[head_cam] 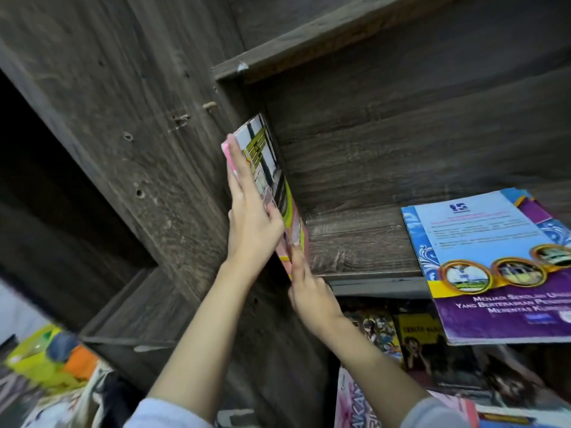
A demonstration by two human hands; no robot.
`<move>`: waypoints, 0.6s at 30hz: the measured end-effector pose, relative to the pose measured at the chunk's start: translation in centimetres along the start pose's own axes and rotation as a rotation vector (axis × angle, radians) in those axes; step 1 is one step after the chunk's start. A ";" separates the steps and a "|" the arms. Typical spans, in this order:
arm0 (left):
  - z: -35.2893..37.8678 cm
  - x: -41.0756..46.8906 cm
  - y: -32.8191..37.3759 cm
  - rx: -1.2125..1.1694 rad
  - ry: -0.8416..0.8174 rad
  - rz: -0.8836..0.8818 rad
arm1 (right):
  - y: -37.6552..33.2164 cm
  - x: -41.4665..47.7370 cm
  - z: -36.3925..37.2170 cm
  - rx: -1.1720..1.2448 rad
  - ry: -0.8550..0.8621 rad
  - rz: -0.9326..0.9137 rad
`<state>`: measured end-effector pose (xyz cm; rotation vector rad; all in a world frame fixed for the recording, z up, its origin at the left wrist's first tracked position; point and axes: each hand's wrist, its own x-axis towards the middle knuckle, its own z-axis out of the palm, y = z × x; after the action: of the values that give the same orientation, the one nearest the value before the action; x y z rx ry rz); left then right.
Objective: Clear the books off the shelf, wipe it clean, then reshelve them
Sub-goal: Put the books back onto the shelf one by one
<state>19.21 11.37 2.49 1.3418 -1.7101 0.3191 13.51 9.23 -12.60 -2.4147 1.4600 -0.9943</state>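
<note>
Books (pixel 263 156), seemingly 2, stand upright on 1 shelf (pixel 355 242), left grip (pixel 250 220) clasping them, right grip (pixel 309 291) pressing flat-fingered.

One wide-angle view, worn on the head, faces forward into the dark wooden shelf (pixel 364 242) from close up. The left hand (pixel 250 223) and right hand (pixel 309 291) reach in from the frame's bottom edge to the shelf's left corner. The view sits tilted — the boards slant.

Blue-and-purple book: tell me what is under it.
The blue-and-purple book overhangs the wooden shelf; what looks like another book's edge shows beneath its far corner. The rest is covered.
</note>
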 end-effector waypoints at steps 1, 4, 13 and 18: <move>0.1 -0.1 -0.3 -0.028 0.005 0.010 | -0.2 0.0 0.4 -0.016 0.041 -0.004; 0.5 -0.2 -0.9 -0.080 0.054 0.025 | -0.2 -0.1 1.1 -0.053 0.113 -0.032; 2.1 1.3 -1.5 0.022 0.052 -0.046 | 1.5 3.2 2.5 -0.047 0.072 -0.068; 2.8 0.8 -1.5 0.245 -0.041 -0.166 | 2.0 4.7 1.0 0.089 -0.124 0.004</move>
<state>19.14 8.37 1.06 1.6685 -1.6193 0.4182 14.07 4.05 -12.10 -2.3636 1.3494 -0.8726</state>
